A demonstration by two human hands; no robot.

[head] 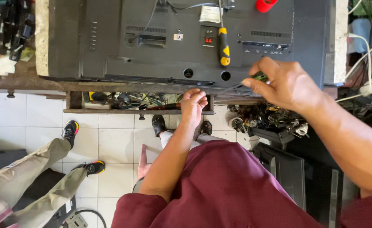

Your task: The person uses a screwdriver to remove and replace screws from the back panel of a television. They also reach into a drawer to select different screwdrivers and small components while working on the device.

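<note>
Two bare hands are working at a television's black back panel (152,50) lying on the tabletop (21,80). Right hand (285,84) is gripping a green-handled screwdriver (260,76); left hand (193,103) is curling into a fist at the panel's edge, holding nothing visible.

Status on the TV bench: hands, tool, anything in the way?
Right hand grips green-handled tool at TV back panel edge. Left hand fisted below edge. Yellow-black screwdriver lies on panel.

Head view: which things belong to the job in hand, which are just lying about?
In use:
- television, back side up on the bench
- right hand gripping a green-handled tool at the set's lower edge
- left hand, closed, at the bench edge

Lying about:
- yellow-and-black screwdriver on the set
- red tape roll
- drawer of tools
- white cables
</note>
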